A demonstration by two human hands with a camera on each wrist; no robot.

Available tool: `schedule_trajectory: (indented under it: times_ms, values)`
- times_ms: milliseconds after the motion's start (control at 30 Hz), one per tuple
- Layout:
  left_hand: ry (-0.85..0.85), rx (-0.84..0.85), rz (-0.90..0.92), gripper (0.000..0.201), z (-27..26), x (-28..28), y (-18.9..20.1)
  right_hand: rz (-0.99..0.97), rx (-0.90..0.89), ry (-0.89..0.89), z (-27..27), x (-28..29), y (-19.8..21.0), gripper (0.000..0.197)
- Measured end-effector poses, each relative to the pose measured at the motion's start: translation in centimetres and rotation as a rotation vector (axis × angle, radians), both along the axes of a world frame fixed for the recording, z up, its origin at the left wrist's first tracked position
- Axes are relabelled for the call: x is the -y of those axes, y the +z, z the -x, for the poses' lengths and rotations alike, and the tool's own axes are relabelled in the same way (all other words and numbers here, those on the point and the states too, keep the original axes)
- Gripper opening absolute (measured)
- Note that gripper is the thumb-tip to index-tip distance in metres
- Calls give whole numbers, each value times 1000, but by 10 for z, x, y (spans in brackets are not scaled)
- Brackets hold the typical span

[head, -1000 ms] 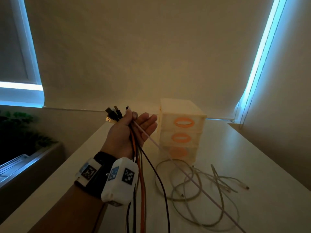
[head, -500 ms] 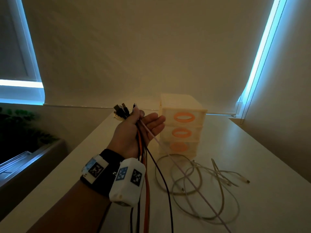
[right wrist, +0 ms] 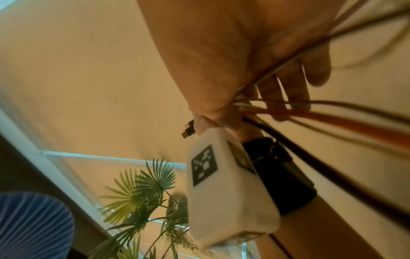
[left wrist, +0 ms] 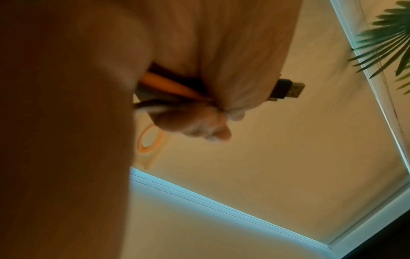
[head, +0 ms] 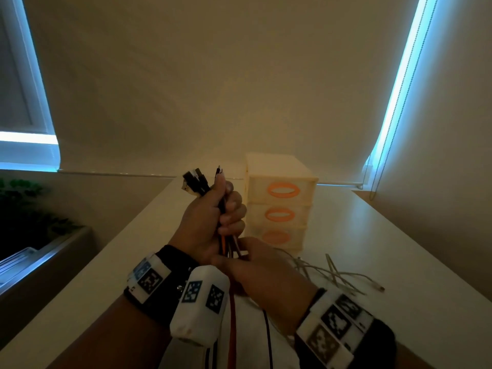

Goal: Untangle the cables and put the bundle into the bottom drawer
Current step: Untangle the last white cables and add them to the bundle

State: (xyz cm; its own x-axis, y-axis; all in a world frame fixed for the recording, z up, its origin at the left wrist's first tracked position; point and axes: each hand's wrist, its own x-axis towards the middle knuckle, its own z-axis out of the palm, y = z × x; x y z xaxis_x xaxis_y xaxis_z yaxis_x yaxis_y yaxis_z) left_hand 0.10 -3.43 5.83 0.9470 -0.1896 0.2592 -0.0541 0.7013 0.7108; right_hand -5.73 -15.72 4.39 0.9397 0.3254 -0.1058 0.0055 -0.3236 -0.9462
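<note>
Since the earlier frame the left hand (head: 210, 219) has been closed around the limp, light cables (head: 226, 249), now also pinched below by the right hand (head: 266, 272), best gripped near the plugs (head: 194, 182).

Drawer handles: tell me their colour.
Orange. The oval handles on the pale drawer unit show best in the head view.

Both wrists wear black straps (head: 170, 265) carrying white marker-printed camera boxes (head: 198, 304).
</note>
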Motion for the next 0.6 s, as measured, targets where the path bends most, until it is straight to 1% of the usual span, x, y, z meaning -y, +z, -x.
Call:
schedule_trajectory:
  times_ms: [67,133,233,267,300,367,433,500,533,600]
  values:
    - [-4,17,-17,34,-2,-5,1,-127,-100,47,-6,-10,-4,46]
    - [22,11,-46,36,-2,-7,1,-187,-139,95,-8,-11,-6,42]
    - [49,8,-69,43,-1,-7,0,-158,-61,140,-7,-7,-5,19]
    - [50,6,-76,47,-2,-7,0,-143,-40,141,-5,-6,-5,17]
    - [47,-2,-80,51,-2,-8,0,-133,-31,128,-3,-8,-3,20]
    - [31,-36,-75,51,-2,-10,0,-115,-16,106,-2,-8,-3,28]
    - [19,-75,-68,43,-1,-10,3,-91,19,107,-2,-9,-2,31]
    - [45,-107,-89,32,2,-9,4,-109,13,95,-1,-10,1,30]
    - [58,-127,-96,32,2,-9,4,-138,-2,82,-2,-10,2,30]
    - [26,-156,-82,41,3,-9,3,-194,-34,56,-2,-12,6,29]
